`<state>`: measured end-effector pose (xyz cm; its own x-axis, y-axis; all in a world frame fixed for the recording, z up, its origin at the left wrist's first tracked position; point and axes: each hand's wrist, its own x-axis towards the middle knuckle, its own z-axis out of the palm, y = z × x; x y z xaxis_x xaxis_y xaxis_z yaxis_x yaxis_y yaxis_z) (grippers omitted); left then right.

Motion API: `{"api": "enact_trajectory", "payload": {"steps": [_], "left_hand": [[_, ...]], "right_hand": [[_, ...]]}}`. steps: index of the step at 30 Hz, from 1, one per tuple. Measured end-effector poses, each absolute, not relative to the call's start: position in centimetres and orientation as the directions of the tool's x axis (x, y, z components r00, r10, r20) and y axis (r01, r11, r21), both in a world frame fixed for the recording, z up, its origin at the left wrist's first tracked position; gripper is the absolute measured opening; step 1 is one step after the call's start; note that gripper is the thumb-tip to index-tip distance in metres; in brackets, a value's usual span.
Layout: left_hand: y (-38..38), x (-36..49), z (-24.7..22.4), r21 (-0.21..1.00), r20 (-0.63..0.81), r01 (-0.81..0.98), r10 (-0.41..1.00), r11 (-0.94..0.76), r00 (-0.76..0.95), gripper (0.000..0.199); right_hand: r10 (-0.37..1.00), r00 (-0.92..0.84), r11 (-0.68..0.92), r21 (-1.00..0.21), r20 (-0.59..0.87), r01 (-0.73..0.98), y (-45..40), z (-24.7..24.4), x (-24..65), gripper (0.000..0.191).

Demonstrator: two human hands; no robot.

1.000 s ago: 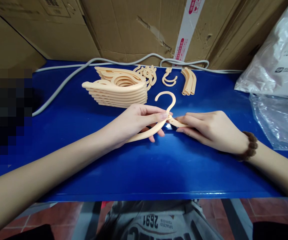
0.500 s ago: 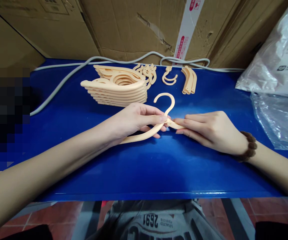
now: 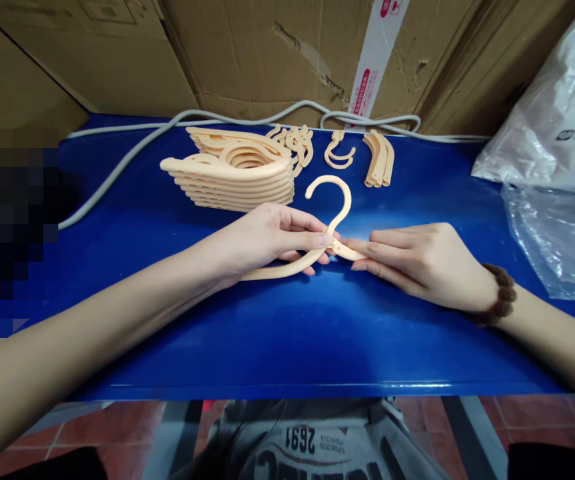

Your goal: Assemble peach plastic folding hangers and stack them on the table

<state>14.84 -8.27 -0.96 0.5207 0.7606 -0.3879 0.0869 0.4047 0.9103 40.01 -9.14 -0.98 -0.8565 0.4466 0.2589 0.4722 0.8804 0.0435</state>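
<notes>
A pale peach plastic hanger (image 3: 292, 269) is held above the blue table, its hook (image 3: 343, 200) curving upward with the tip to the left. My left hand (image 3: 282, 233) is closed round the piece where hook and left arm meet, thumb on top. With its fingertips, my right hand (image 3: 417, 263) pinches the short right arm piece (image 3: 348, 251), which meets the rest at a joint by my left thumb. My right fingers hide the far end of that piece, and my left wrist hides the left end of the hanger.
Behind my left hand lies a stack of hangers (image 3: 237, 177). Farther back are a pile of hooks (image 3: 297, 143), loose hooks (image 3: 340, 157) and curved arm pieces (image 3: 378, 160). A grey cable (image 3: 117, 177) runs along the back by cardboard boxes (image 3: 257, 60). Plastic bags (image 3: 542, 147) lie at right.
The hook has tilted up and slightly back, and the hanger's left arm has risen a little. Both hands keep their hold in nearly the same place.
</notes>
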Motion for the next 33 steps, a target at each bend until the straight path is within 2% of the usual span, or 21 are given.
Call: {"api": "enact_trajectory", "payload": {"steps": [10, 23, 27, 33], "left_hand": [[-8.49, 15.06, -0.58, 0.926, -0.375, 0.157, 0.800, 0.343, 0.469, 0.007], [-8.28, 14.60, -0.86, 0.914, -0.397, 0.141, 0.763, 0.382, 0.509, 0.008], [-8.46, 14.82, -0.58, 0.920, -0.387, 0.144, 0.778, 0.365, 0.495, 0.007], [-8.72, 15.26, -0.31, 0.945, -0.327, 0.180, 0.833, 0.274, 0.446, 0.006]], "right_hand": [[0.471, -0.854, 0.873, 0.021, 0.222, 0.488, -9.47, -0.89, 39.93, 0.042], [0.402, -0.857, 0.862, 0.183, 0.322, 0.473, -9.78, -0.86, 39.63, 0.038], [0.427, -0.854, 0.860, 0.157, 0.298, 0.485, -9.77, -0.94, 39.65, 0.040], [0.487, -0.840, 0.860, 0.033, 0.239, 0.508, -9.62, -1.04, 39.83, 0.042]]}}
